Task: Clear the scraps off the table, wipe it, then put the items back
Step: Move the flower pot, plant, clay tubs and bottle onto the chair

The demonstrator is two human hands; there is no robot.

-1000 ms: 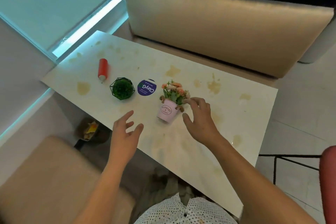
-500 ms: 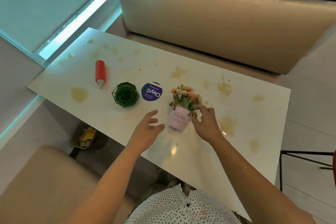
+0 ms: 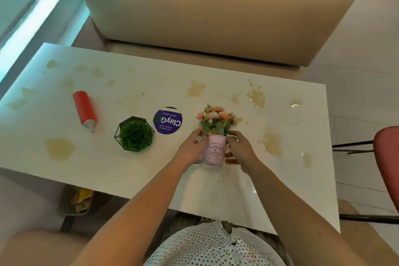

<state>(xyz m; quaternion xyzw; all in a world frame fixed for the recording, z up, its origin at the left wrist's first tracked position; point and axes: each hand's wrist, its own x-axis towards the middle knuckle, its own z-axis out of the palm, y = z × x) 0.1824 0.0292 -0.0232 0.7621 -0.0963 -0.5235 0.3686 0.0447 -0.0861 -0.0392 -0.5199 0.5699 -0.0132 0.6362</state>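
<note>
Two hands on one item. The left hand (image 3: 191,149) grips the left side of the pink flower pot (image 3: 214,151), fingers curled against its wall up near the rim. The right hand (image 3: 239,149) grips the right side, fingers curled at the rim and thumb low by the base. The pot is held between the two palms; its label reads "FLOWERS & GARDEN" and faces the camera. Pink and peach artificial flowers (image 3: 216,120) stand out of its top. The pot sits over the middle of the white table (image 3: 151,170), toward the near edge. Whether its base touches the tabletop: cannot tell.

Left of the pot, apart from it:
- round purple ClayGo sticker (image 3: 168,122), flat on the table, print upside down from this side
- green ball plant (image 3: 135,134) in a black wire frame, just left of and nearer than the sticker
- red squeeze bottle (image 3: 84,109), lying on its side, nozzle toward the near edge, furthest left

Yellow-brown stains (image 3: 60,149) are spread over the tabletop, left and right, some glossy.

Under the near-left table edge: a bin (image 3: 79,200) with scraps in it. Far side: beige sofa (image 3: 216,17). Right edge of view: red chair (image 3: 386,162).
</note>
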